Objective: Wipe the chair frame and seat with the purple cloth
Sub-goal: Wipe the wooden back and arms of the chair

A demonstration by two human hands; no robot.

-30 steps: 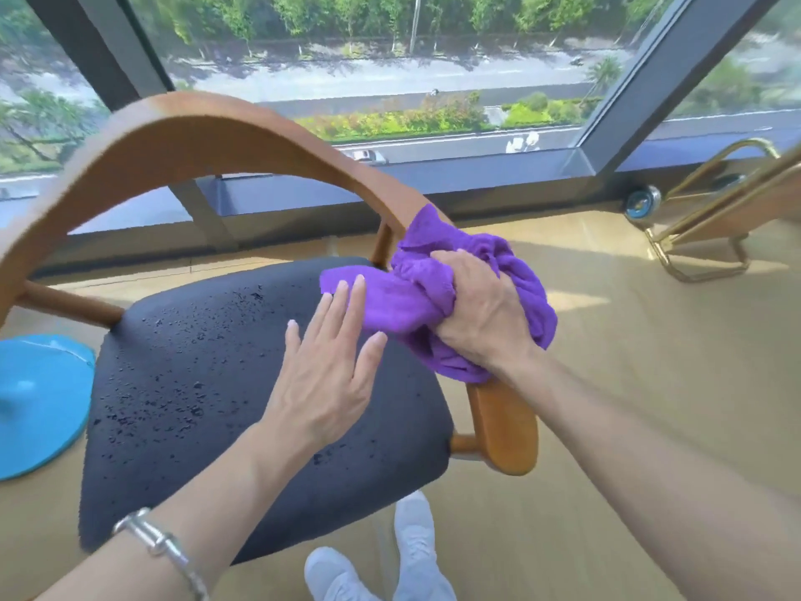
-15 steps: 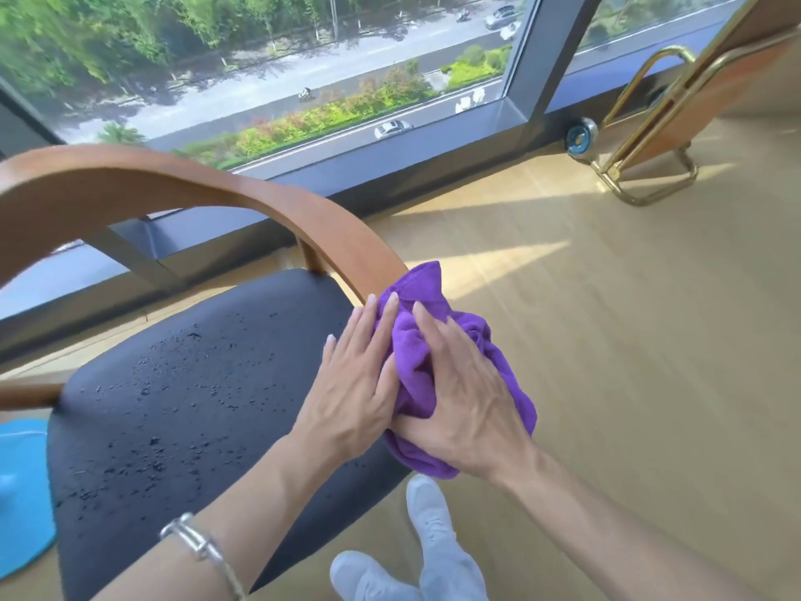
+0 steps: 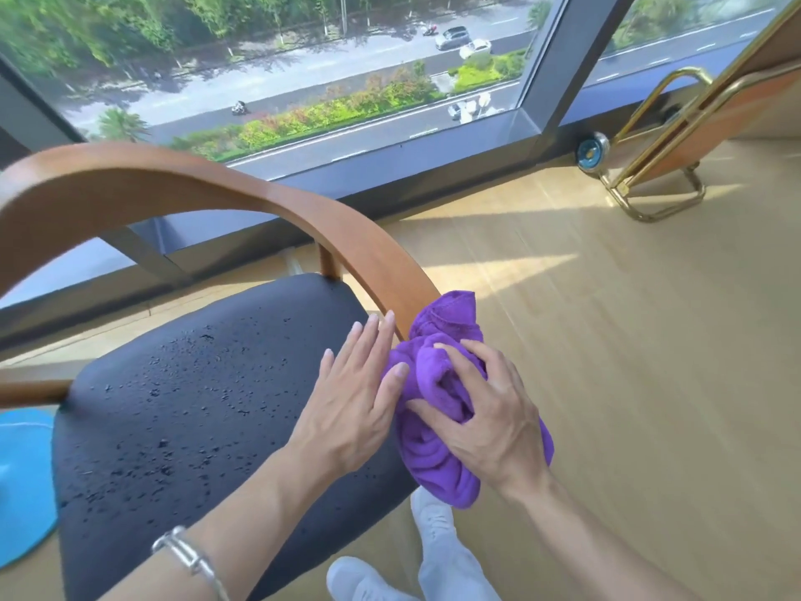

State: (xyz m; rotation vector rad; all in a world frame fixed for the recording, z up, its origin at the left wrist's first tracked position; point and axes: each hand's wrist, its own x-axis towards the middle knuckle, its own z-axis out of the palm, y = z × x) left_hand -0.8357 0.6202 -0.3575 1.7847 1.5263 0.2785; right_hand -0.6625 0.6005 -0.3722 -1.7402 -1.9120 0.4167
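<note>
Your right hand (image 3: pixel 490 414) now holds the purple cloth (image 3: pixel 437 409) bunched at the lower end of the wooden armrest (image 3: pixel 346 240), further down than one second ago. Your left hand (image 3: pixel 351 405), then raised above the seat (image 3: pixel 195 383), now touches the cloth's edge.

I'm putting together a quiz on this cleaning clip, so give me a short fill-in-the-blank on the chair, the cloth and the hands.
1. The right hand grips a bunched ____ cloth.
2. The cloth is pressed on the chair's curved ____ frame.
3. Droplets speckle the dark ____.
4. A silver bracelet circles the ____ wrist.

Missing words: purple; wooden; seat; left
</note>
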